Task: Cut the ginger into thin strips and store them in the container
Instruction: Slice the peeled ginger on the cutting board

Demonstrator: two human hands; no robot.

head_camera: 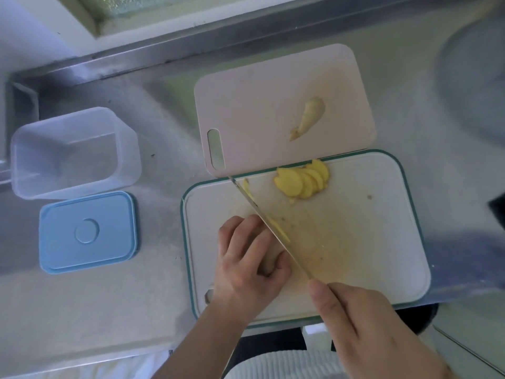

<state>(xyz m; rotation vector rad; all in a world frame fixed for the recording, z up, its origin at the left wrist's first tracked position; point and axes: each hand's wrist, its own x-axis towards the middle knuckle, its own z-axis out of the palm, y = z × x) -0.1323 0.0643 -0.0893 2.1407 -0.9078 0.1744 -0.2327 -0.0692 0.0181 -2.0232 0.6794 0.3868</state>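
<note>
A: Which way does the knife [269, 227] run?

B: Its long axis goes diagonally, from the right hand [363, 326] up and away to the left, with the tip reaching the far edge of the green-rimmed board [382, 242]. The right hand is curled round the handle, which it hides completely.

A: And the left hand [248, 258]?

B: It sits just left of the blade, fingers bent and pressing down on whatever ginger is under them. That piece is covered; only a thin yellow edge [276, 224] shows against the blade.

A: How many ginger pieces otherwise?

B: One fanned pile of slices [302, 180] beyond the left hand, overlapping too much to count. One small sliver [246, 186] by the knife tip. One uncut knob [310, 117] on the pink board [259, 110] further off, long axis pointing away and slightly right.

A: The container [73, 151]?

B: One, clear and uncovered, well to the left of the left hand, its one blue lid [87, 232] lying flat just nearer. Two boards in all. The frame is soft, its corners blurred.
</note>
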